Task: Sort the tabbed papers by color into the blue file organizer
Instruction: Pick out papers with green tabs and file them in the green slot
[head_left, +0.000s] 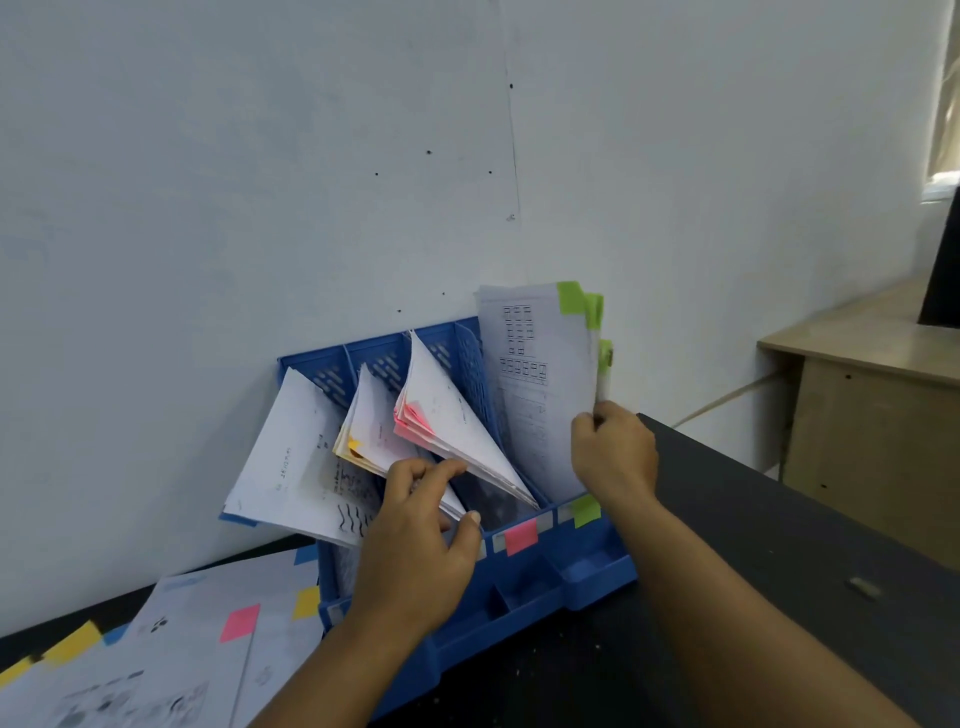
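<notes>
The blue file organizer (524, 582) stands against the wall on the dark table, its slots marked with pink and green labels. My right hand (615, 449) grips the green-tabbed papers (540, 374), which stand upright in the rightmost slot. My left hand (421, 540) pinches the lower edge of the pink-tabbed papers (447, 421), which lean left in the neighbouring slot. Further left lean the yellow-tabbed papers (363, 421) and another white stack (291, 452). Loose tabbed papers (171, 649) with pink, yellow and blue tabs lie on the table at the lower left.
A white wall (311, 182) rises right behind the organizer. The dark tabletop (779, 545) stretches to the right. A beige wooden desk (872, 405) stands beyond it at the right, with a dark object on top.
</notes>
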